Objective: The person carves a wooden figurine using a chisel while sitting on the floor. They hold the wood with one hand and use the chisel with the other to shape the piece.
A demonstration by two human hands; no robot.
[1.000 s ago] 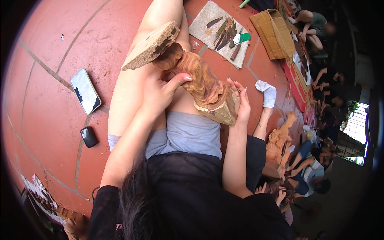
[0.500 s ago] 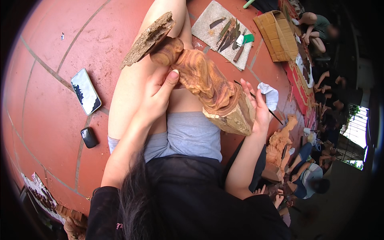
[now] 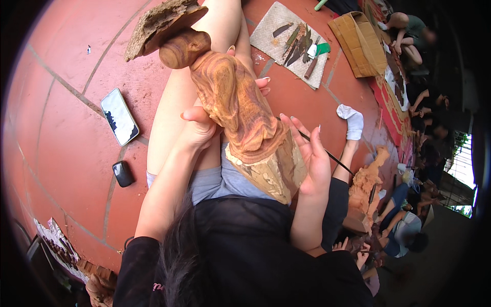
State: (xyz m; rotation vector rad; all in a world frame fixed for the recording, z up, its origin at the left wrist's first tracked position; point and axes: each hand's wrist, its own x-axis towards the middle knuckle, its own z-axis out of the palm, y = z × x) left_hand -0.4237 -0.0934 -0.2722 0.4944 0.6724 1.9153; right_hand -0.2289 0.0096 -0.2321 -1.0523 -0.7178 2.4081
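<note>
We hold a carved wooden figure (image 3: 244, 115) slanted across our lap, left hand (image 3: 200, 127) wrapped around its middle. Our right hand (image 3: 310, 153) cups the blocky base (fingers loosely spread), a thin tool (image 3: 327, 152) behind it.

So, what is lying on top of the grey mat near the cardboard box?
On the grey mat lie several carving tools and a green-and-white item. Whatever is under the tools cannot be seen.
</note>
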